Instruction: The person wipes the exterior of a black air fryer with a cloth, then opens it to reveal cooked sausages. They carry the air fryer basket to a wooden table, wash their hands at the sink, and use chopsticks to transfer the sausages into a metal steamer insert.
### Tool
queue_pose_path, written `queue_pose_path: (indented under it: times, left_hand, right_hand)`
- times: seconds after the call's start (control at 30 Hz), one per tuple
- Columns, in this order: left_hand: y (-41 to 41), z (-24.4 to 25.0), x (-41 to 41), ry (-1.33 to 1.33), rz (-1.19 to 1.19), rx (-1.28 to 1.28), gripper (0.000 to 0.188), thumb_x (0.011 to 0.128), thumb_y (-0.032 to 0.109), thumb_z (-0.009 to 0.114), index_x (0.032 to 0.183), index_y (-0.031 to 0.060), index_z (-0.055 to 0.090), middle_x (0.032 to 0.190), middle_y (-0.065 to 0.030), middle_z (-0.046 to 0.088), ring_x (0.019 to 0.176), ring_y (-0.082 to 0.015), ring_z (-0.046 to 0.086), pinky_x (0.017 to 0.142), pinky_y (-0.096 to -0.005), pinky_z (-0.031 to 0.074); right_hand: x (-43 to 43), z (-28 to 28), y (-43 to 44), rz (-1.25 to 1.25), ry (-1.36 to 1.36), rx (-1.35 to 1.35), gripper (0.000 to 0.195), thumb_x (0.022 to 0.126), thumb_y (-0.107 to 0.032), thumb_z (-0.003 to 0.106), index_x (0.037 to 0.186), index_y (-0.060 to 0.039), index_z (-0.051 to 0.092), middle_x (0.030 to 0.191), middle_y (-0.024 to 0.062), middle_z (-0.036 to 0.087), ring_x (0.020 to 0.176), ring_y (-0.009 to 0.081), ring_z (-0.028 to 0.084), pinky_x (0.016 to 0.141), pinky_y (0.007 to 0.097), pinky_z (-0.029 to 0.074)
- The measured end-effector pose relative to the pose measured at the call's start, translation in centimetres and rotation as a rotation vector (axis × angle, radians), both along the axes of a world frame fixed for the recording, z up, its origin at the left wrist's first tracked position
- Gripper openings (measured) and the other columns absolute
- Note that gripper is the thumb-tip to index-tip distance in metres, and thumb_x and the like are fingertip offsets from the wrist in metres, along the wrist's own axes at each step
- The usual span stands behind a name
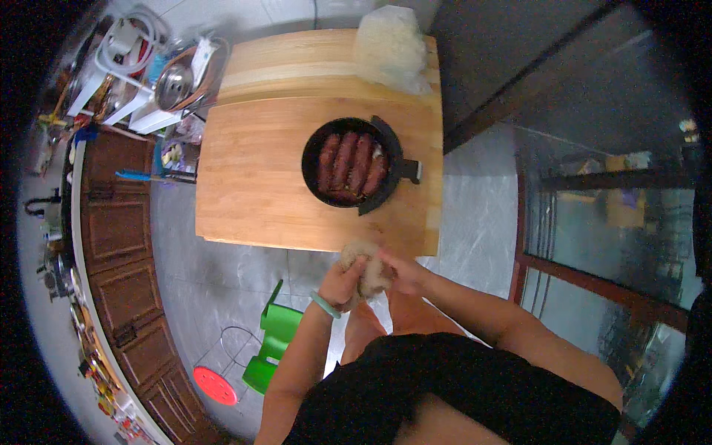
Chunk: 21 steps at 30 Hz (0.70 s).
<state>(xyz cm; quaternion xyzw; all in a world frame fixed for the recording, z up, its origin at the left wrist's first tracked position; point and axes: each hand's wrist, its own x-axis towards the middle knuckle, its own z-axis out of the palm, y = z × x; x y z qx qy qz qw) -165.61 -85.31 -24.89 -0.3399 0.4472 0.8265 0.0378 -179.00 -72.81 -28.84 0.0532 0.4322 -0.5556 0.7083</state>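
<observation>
At the table's near edge, my left hand [340,286] grips a bunched beige cloth [364,264] and wears a pale green bangle at the wrist. Against the cloth's other side is my right hand [407,276], blurred, with its fingers closed on the fabric. Beyond both hands, a round black air-fryer-style basket [312,186] sits on a wooden board [250,172]. Its short handle [410,169] points right. Inside lie several long reddish-brown food pieces [345,161], side by side; they look like sweet potatoes or sausages, and I cannot tell which. Neither hand touches the basket.
A cloudy plastic bag [392,50] rests on the table's far right corner. Lower left stand a green plastic chair [278,328] and a red-topped stool [215,385]. A cluttered white rack [128,94] and brown cabinets [119,245] line the left; a framed glass door [601,222] is right.
</observation>
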Motion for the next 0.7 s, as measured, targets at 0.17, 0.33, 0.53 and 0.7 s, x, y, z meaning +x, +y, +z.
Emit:
queue_pose_path:
  times: [0.17, 0.33, 0.53, 0.7]
  left_hand:
    - [-0.1, 0.9, -0.3, -0.023, -0.253, -0.093, 0.034, 0.093, 0.023, 0.05, 0.117, -0.0007, 0.051, 0.104, -0.0059, 0.059, 0.096, -0.015, 0.055, 0.082, -0.0291, 0.046]
    - [-0.3, -1.0, -0.3, 0.07, -0.356, -0.352, 0.029, 0.092, 0.017, 0.05, 0.115, 0.0012, 0.053, 0.102, -0.0088, 0.062, 0.093, -0.0147, 0.056, 0.081, -0.029, 0.046]
    - [0.0, 5.1, 0.0, 0.47, -0.379, -0.705, 0.032, 0.077, -0.013, 0.053, 0.103, 0.0029, 0.063, 0.109, -0.0149, 0.062, 0.104, -0.0251, 0.059, 0.085, -0.0294, 0.046]
    - [-0.1, 7.0, 0.4, 0.348, -0.378, -0.854, 0.036, 0.075, -0.013, 0.051, 0.103, 0.0057, 0.064, 0.107, -0.0148, 0.063, 0.101, -0.0271, 0.06, 0.084, -0.031, 0.047]
  right_hand:
    - [-1.4, -1.9, 3.0, 0.204, 0.507, -0.039, 0.033, 0.082, -0.014, 0.062, 0.113, -0.0036, 0.054, 0.099, 0.0029, 0.059, 0.092, 0.0142, 0.056, 0.08, 0.0297, 0.046]
    - [-5.1, 0.4, 4.7, 0.165, 0.815, -0.018, 0.022, 0.077, -0.006, 0.061, 0.098, -0.002, 0.057, 0.092, 0.0006, 0.059, 0.086, 0.0118, 0.055, 0.076, 0.0258, 0.045]
    - [-7.2, 7.8, 6.5, 0.129, 1.297, -0.636, 0.021, 0.073, 0.011, 0.052, 0.083, -0.0053, 0.06, 0.095, 0.0068, 0.058, 0.087, 0.0196, 0.057, 0.076, 0.0278, 0.045]
    - [-6.9, 9.2, 5.6, 0.241, 1.386, -0.652, 0.019, 0.07, 0.013, 0.055, 0.075, -0.0048, 0.059, 0.097, 0.0087, 0.059, 0.092, 0.0239, 0.058, 0.076, 0.0309, 0.047]
